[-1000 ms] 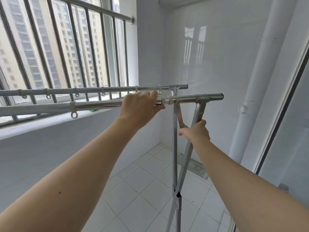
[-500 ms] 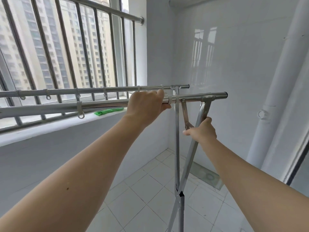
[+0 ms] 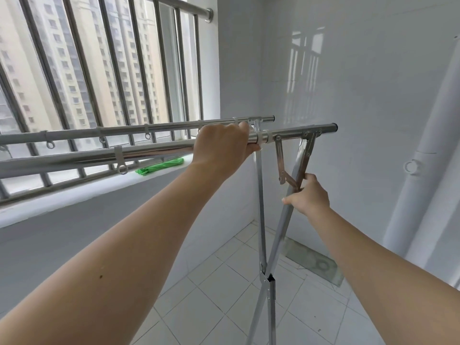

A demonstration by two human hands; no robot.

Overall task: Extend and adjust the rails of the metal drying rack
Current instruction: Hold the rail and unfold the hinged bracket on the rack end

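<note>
A metal drying rack stands on a tiled balcony floor, with two horizontal steel rails and crossed legs. The near rail (image 3: 87,158) runs from the left edge to a black-capped end at the right. My left hand (image 3: 224,145) wraps around this rail just left of its white collar (image 3: 261,138). Behind it lies the far rail (image 3: 124,131), carrying small hanging rings. My right hand (image 3: 308,195) grips the slanted leg (image 3: 278,235) just below the folding brace (image 3: 280,158). The legs cross at a hinge (image 3: 267,280) low down.
A barred window (image 3: 99,70) and its sill (image 3: 74,192) run along the left, with a green cloth (image 3: 159,166) on the sill. A white tiled wall stands close behind the rack's end. White pipes (image 3: 428,158) rise at the right. A floor drain (image 3: 323,265) sits near the wall.
My view has shifted left and slightly down. My right hand has slid a little lower on the slanted leg. My left hand keeps its hold on the near rail.
</note>
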